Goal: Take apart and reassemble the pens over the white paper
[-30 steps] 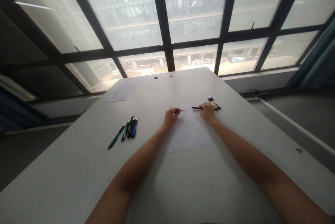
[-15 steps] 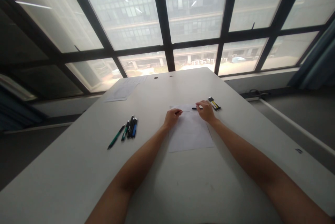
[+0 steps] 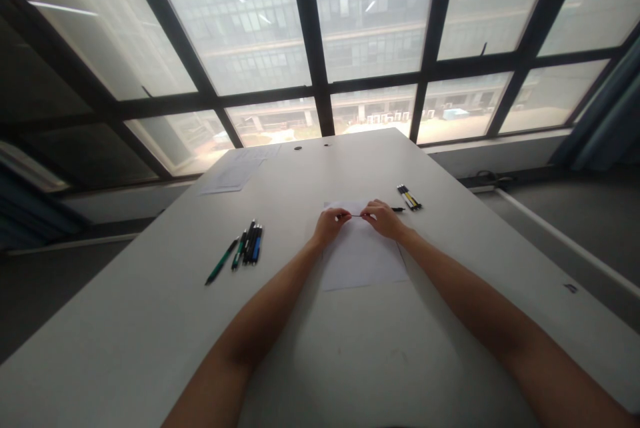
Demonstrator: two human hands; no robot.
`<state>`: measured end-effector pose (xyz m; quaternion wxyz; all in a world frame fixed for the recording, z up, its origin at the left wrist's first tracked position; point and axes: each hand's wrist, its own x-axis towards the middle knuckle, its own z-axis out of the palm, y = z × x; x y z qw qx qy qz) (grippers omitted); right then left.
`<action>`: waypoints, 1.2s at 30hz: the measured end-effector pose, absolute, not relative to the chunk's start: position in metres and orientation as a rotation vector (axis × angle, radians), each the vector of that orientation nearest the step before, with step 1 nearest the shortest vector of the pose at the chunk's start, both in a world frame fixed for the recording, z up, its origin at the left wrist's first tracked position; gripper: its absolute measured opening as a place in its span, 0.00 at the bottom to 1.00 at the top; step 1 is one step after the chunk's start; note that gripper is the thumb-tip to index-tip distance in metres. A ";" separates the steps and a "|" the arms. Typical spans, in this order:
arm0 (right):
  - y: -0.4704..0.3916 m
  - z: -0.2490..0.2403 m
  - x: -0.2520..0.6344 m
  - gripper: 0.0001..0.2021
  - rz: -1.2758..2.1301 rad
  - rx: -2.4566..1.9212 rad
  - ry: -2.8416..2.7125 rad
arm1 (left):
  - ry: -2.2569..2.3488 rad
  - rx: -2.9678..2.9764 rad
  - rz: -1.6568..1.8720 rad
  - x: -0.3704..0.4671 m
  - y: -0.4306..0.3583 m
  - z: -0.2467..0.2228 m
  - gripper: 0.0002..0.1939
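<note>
Left hand (image 3: pixel 331 224), right hand (image 3: pixel 382 220): both pinching thin dark rod (image 3: pixel 356 216) over paper (image 3: pixel 364 261), likely calling for steady handling; black pen barrel (image 3: pixel 399 209) lying nearby.

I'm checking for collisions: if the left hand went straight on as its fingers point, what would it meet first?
Likely the right hand, across the gap spanned by the thin dark rod; depth is unclear.

Rod (image 3: pixel 356 216) between fingers (image 3: pixel 369 211), above sheet's (image 3: pixel 365 265) far part. Pen cluster (image 3: pixel 247 248) left of fingers, nearer. Single pen (image 3: pixel 399 209) just right; row of sticks (image 3: pixel 410 197) farther right. Papers (image 3: pixel 231 176) left, beyond.
</note>
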<state>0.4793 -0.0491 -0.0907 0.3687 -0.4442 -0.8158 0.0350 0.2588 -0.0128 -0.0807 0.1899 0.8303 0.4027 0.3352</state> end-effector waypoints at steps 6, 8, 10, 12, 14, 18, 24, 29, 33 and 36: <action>-0.053 -0.087 0.478 0.07 0.101 -1.241 -2.091 | 1.136 2.371 0.961 0.258 -0.011 -0.083 0.06; -0.054 -0.086 0.478 0.07 0.110 -1.276 -2.102 | 1.164 2.394 0.938 0.258 -0.011 -0.084 0.06; -0.054 -0.085 0.477 0.07 0.110 -1.292 -2.111 | 1.194 2.441 0.901 0.258 -0.012 -0.083 0.06; -0.055 -0.084 0.477 0.07 0.107 -1.297 -2.117 | 1.218 2.499 0.872 0.258 -0.012 -0.082 0.06; -0.055 -0.084 0.477 0.08 0.108 -1.302 -2.117 | 1.224 2.555 0.843 0.258 -0.014 -0.081 0.07; -0.054 -0.085 0.477 0.08 0.105 -1.305 -2.115 | 1.226 2.627 0.801 0.258 -0.015 -0.080 0.09; -0.053 -0.086 0.476 0.08 0.091 -1.314 -2.122 | 1.199 2.606 0.838 0.257 -0.014 -0.083 0.06; -0.053 -0.086 0.477 0.08 0.080 -1.369 -2.116 | 1.207 2.522 0.880 0.256 -0.010 -0.086 0.04; -0.054 -0.086 0.478 0.08 0.078 -1.412 -2.108 | 1.254 2.453 0.888 0.256 -0.009 -0.087 0.04; -0.055 -0.084 0.479 0.08 0.057 -1.450 -2.106 | 1.261 2.433 0.906 0.256 -0.009 -0.086 0.06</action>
